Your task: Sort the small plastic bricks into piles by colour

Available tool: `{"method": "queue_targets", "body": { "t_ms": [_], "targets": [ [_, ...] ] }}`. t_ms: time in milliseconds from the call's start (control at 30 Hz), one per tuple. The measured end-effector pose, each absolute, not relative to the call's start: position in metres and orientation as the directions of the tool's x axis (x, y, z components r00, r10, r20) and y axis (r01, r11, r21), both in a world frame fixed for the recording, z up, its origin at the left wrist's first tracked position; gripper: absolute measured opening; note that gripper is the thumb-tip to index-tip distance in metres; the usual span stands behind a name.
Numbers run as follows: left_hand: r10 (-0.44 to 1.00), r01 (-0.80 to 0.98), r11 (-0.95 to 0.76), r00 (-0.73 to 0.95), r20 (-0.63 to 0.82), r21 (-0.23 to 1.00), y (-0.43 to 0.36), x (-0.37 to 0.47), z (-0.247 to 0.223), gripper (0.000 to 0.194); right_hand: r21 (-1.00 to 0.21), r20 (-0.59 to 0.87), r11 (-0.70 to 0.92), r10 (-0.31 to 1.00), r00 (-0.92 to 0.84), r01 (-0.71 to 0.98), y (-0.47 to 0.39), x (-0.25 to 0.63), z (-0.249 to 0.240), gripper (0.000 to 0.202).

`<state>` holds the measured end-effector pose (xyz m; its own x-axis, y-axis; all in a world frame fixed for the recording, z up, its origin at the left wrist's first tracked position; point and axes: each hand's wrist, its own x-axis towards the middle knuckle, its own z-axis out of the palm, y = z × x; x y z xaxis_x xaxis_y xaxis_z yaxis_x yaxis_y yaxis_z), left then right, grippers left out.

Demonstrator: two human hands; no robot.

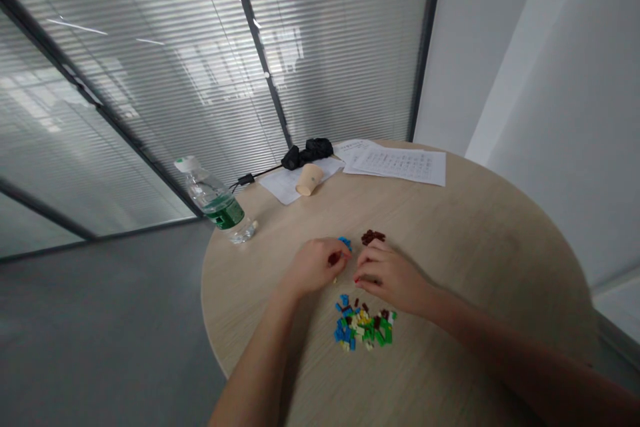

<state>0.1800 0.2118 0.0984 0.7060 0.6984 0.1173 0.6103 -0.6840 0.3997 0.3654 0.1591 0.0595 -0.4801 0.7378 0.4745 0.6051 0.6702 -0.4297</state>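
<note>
My left hand (318, 265) rests just in front of a small group of blue toy bricks (345, 242), partly covering it. Its fingers are curled towards the thumb; what they may hold is too small to name. Beside it, my right hand (395, 280) has its thumb and index finger bent together, with a tiny reddish spot at the tips. Dark brown toy bricks (373, 236) lie in a heap right behind the right fingers. Nearer to me, a mixed pile of toy bricks (359, 332) in blue, green, yellow, cream and brown is spread on the round wooden table (480, 240).
A water bottle (220, 205) with a green label stands at the table's left edge. Towards the back, a paper cup (309, 180) lies on its side, near a black bundle (318, 148) with a cord. Printed sheets (400, 164) lie at the far edge, before a blinds-covered glass wall.
</note>
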Motion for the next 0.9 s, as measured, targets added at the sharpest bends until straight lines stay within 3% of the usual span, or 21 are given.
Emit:
{"method": "queue_targets", "body": {
  "t_ms": [233,600,900],
  "targets": [
    [0.583,0.52,-0.724,0.813,-0.002,0.454,0.208,0.182,0.099,0.019,-0.404,0.404,0.642,0.764,-0.503,0.651,0.16,0.363,0.056,0.006],
    [0.447,0.405,-0.771,0.894,-0.036,0.492,0.202,0.187,0.101,0.017,-0.36,0.364,0.674,0.738,-0.569,0.645,0.166,0.398,0.073,0.008],
    [0.425,0.428,-0.749,0.896,-0.129,0.506,0.199,0.191,0.1,0.02,-0.353,0.305,0.706,0.708,-0.637,0.615,0.167,0.393,0.068,0.011]
  ]
}}
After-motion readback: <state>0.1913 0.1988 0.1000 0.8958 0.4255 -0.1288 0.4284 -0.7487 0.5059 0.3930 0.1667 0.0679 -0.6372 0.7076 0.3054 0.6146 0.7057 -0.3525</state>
